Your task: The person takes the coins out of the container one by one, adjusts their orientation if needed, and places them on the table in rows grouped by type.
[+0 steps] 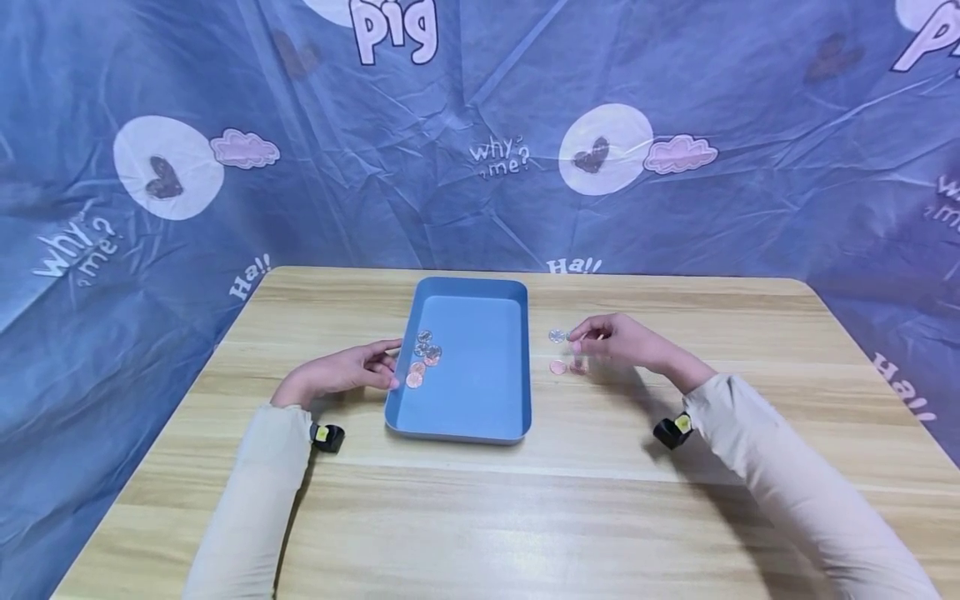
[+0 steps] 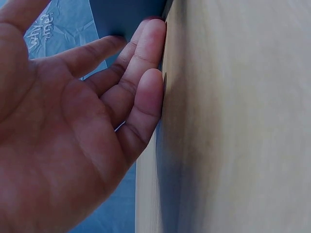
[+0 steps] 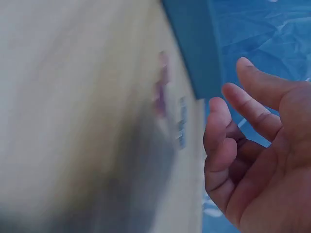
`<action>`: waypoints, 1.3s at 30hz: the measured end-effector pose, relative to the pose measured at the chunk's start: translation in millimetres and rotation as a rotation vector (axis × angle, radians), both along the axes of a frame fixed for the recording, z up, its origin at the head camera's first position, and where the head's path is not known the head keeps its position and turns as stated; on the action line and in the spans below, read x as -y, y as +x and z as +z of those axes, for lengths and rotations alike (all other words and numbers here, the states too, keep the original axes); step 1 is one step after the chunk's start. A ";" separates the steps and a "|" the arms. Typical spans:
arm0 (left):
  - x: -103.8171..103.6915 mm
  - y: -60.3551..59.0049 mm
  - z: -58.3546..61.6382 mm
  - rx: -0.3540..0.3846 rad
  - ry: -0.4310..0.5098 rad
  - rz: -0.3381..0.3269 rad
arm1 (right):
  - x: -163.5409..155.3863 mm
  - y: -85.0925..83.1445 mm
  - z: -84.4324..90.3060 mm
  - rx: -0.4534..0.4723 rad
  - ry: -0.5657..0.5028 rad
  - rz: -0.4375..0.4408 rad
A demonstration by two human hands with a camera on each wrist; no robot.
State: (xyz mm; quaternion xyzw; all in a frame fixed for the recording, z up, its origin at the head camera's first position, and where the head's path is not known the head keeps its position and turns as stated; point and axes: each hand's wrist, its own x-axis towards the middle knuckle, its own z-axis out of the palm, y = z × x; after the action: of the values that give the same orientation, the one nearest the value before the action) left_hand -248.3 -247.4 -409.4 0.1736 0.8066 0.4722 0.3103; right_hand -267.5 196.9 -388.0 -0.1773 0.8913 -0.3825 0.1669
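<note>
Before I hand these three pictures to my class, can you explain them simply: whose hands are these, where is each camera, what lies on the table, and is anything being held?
There is no machine here, only a person in pale sleeves. The wide picture comes from a camera on the head; the two close ones come from cameras on the wrists. On the wooden table stands a blue tray holding a cluster of coins. A few loose coins lie to its right. The left hand rests open against the tray's left side, holding nothing. The right hand hovers by the loose coins with fingers relaxed; its wrist picture is blurred, but nothing shows in its grasp.
</note>
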 end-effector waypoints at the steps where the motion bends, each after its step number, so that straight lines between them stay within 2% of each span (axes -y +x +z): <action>1: -0.1 0.2 0.2 -0.002 -0.004 -0.001 | 1.6 -0.1 4.1 -0.001 -0.012 -0.002; 7: -0.6 -0.3 0.5 -0.004 -0.007 -0.013 | 10.2 -0.2 26.6 0.064 -0.144 -0.009; 13: 1.0 0.1 0.9 0.000 -0.004 -0.018 | 23.1 -1.6 40.2 0.111 -0.278 -0.005; 24: 1.4 0.3 0.7 -0.003 -0.015 -0.019 | 69.6 -2.9 56.3 0.159 -0.384 0.007; 31: 1.2 0.7 -0.1 0.009 -0.006 -0.018 | 105.6 -5.8 56.2 0.185 -0.394 0.020; 39: 0.8 -0.1 0.7 0.013 0.005 -0.009 | 137.7 -18.7 41.3 0.248 -0.457 0.012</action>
State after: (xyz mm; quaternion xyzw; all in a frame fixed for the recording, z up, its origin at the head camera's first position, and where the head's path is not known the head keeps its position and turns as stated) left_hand -248.4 -248.1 -408.7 0.1750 0.8025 0.4741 0.3173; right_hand -286.2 59.1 -346.6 -0.1676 0.7535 -0.5917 0.2326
